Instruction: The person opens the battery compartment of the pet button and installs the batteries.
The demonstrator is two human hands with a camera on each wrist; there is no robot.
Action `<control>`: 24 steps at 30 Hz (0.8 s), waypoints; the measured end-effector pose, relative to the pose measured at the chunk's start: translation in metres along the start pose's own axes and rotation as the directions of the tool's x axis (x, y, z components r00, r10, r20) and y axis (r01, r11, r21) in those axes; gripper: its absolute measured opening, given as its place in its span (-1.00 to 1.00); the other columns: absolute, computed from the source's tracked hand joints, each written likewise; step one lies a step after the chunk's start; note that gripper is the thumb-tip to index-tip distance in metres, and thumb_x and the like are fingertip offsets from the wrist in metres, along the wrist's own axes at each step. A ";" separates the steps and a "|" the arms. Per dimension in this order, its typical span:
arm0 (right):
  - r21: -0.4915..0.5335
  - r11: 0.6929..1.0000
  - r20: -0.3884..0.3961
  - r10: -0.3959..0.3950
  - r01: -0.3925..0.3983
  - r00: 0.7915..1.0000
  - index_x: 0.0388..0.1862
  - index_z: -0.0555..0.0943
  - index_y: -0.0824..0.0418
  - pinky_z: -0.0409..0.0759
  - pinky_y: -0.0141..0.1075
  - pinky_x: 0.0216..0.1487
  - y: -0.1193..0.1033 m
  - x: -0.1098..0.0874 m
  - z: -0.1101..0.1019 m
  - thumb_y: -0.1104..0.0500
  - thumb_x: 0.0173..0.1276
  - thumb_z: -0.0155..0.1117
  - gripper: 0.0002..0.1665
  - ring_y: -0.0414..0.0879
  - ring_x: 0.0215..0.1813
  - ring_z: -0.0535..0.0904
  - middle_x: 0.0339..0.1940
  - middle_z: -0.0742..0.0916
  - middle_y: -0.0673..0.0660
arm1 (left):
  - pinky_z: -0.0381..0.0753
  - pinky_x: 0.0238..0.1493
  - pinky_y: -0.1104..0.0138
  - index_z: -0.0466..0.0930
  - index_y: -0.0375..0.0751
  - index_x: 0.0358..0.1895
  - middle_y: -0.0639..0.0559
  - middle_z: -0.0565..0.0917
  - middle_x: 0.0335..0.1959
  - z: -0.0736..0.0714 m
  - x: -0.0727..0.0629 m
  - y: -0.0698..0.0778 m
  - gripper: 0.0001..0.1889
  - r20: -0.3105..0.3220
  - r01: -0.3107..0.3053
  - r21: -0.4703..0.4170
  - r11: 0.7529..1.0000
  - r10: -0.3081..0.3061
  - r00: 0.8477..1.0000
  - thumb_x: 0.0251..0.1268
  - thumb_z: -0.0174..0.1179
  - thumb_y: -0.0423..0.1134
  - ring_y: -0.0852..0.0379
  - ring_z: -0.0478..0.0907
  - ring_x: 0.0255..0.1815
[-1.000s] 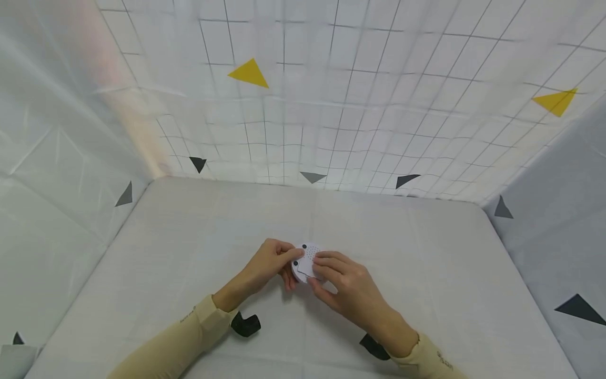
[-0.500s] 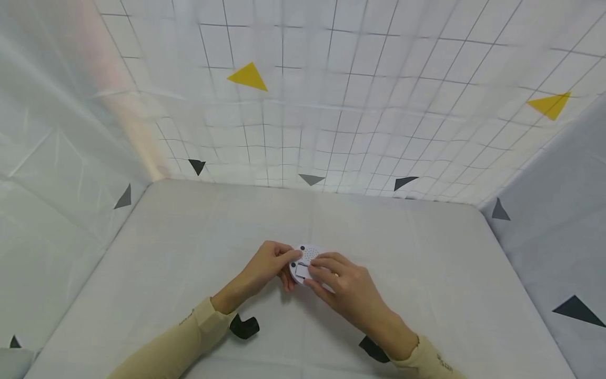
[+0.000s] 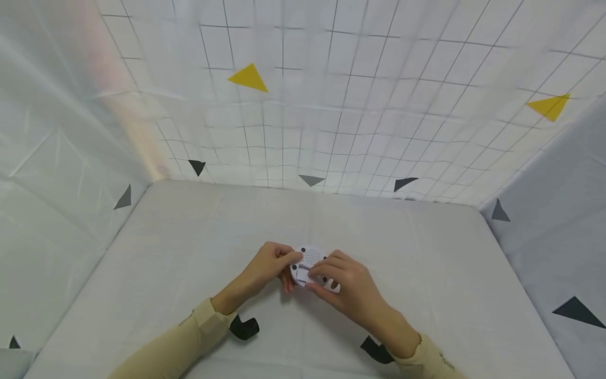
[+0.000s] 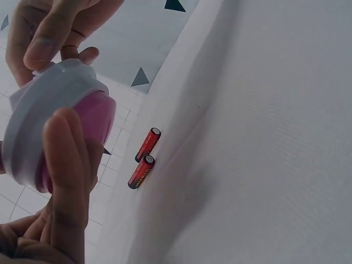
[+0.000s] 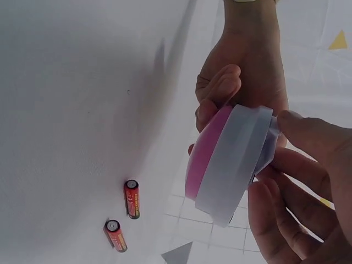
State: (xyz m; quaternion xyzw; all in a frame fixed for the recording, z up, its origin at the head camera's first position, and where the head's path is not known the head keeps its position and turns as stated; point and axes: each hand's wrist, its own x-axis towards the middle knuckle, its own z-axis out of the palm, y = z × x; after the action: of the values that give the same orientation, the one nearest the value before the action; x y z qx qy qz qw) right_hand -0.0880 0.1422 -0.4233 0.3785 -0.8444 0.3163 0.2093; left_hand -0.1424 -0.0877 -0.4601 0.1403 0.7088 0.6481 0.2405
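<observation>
A round device (image 3: 312, 256) with a white base, pink dome and speaker holes is held base up above the table. My left hand (image 3: 273, 261) grips its left edge, thumb on the base and fingers underneath. The pink dome (image 5: 208, 154) faces down. A rectangular battery compartment (image 3: 303, 272) shows in the base. At its right side, my right hand (image 3: 352, 284) pinches a small white battery cover (image 5: 268, 149), which stands tilted off the base in the right wrist view. Two red-and-black batteries (image 4: 147, 144) lie on the table below, hidden in the head view.
The white-covered table (image 3: 213, 221) is walled by white sheets, the back one gridded (image 3: 360, 105) with yellow and dark triangles. Black bands (image 3: 244, 327) show beside both forearms near the cuffs.
The right fingers have drawn back and curled with the battery cover, baring the compartment. More of the base's right side now shows. The left hand keeps its grip.
</observation>
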 end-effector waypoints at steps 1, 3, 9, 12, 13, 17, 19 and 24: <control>0.023 1.000 0.003 0.010 -0.010 1.000 -0.20 0.80 0.11 0.56 -0.61 -0.37 0.000 0.000 0.000 0.17 0.09 0.73 -0.70 -0.25 -0.24 0.60 -0.28 0.81 -0.09 | 0.70 -0.57 0.30 0.73 -0.32 -0.23 -0.12 0.73 -0.59 0.000 0.000 0.000 -0.68 0.003 -0.002 -0.003 1.000 0.002 1.000 0.58 0.21 -0.10 0.08 0.66 -0.69; 0.076 0.996 0.027 0.048 -0.049 0.999 -0.18 0.80 0.09 0.60 -0.58 -0.38 -0.001 0.000 -0.002 0.18 0.10 0.73 -0.69 -0.24 -0.23 0.62 -0.27 0.80 -0.08 | 0.70 -0.58 0.31 0.73 -0.33 -0.23 -0.12 0.73 -0.59 0.000 0.000 0.001 -0.68 0.010 -0.006 -0.014 1.000 0.006 1.000 0.58 0.21 -0.11 0.08 0.65 -0.70; 0.195 0.969 0.097 0.132 -0.149 0.987 -0.13 0.77 0.05 0.64 -0.53 -0.39 -0.001 -0.001 -0.004 0.14 0.16 0.71 -0.67 -0.21 -0.20 0.63 -0.24 0.76 -0.08 | 0.68 -0.59 0.34 0.70 -0.35 -0.25 -0.09 0.71 -0.61 0.000 -0.001 0.002 -0.69 0.027 -0.015 -0.030 0.999 0.016 1.000 0.57 0.21 -0.14 0.10 0.64 -0.71; 0.216 0.963 0.110 0.140 -0.161 0.984 -0.12 0.75 0.02 0.64 -0.52 -0.42 -0.001 -0.002 -0.006 0.11 0.17 0.71 -0.67 -0.22 -0.22 0.62 -0.24 0.75 -0.09 | 0.67 -0.59 0.35 0.70 -0.36 -0.24 -0.08 0.70 -0.62 0.000 -0.001 0.002 -0.68 0.038 -0.015 -0.027 1.000 0.016 0.999 0.57 0.21 -0.12 0.11 0.63 -0.71; 0.219 0.961 0.113 0.145 -0.167 0.983 -0.12 0.75 0.02 0.64 -0.51 -0.43 -0.001 -0.001 -0.007 0.11 0.16 0.71 -0.66 -0.23 -0.22 0.62 -0.24 0.74 -0.09 | 0.67 -0.59 0.35 0.70 -0.36 -0.23 -0.07 0.70 -0.61 0.000 -0.001 0.002 -0.67 0.041 -0.014 -0.025 1.000 0.015 0.999 0.58 0.21 -0.11 0.11 0.63 -0.71; 0.220 0.959 0.107 0.159 -0.179 0.982 -0.12 0.74 0.01 0.64 -0.49 -0.43 -0.002 0.000 -0.012 0.10 0.14 0.73 -0.63 -0.21 -0.23 0.63 -0.23 0.74 -0.09 | 0.67 -0.59 0.34 0.71 -0.35 -0.22 -0.08 0.71 -0.61 -0.001 0.000 0.002 -0.67 0.044 -0.014 -0.017 1.000 0.015 0.999 0.58 0.21 -0.10 0.11 0.63 -0.70; 0.223 0.957 0.101 0.166 -0.185 0.981 -0.11 0.74 0.02 0.65 -0.48 -0.43 -0.001 0.001 -0.015 0.11 0.11 0.74 -0.61 -0.20 -0.23 0.63 -0.22 0.74 -0.09 | 0.68 -0.58 0.33 0.71 -0.34 -0.22 -0.09 0.71 -0.60 -0.001 0.000 0.003 -0.67 0.042 -0.013 -0.015 1.000 0.014 0.999 0.58 0.21 -0.10 0.10 0.63 -0.70; 0.223 0.954 0.090 0.186 -0.202 0.978 -0.08 0.73 0.02 0.68 -0.43 -0.38 0.006 0.003 -0.026 0.14 0.10 0.74 -0.58 -0.18 -0.18 0.65 -0.18 0.75 -0.11 | 0.69 -0.56 0.32 0.72 -0.33 -0.19 -0.12 0.74 -0.56 -0.001 0.001 0.004 -0.68 0.035 0.003 -0.016 1.000 -0.002 0.999 0.58 0.21 -0.09 0.07 0.63 -0.68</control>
State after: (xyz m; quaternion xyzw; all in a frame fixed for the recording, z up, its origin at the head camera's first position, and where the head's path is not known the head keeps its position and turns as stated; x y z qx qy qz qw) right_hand -0.0911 0.1618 -0.4052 0.3260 -0.8415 0.4182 0.1031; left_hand -0.1442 -0.0880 -0.4562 0.1486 0.6994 0.6511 0.2546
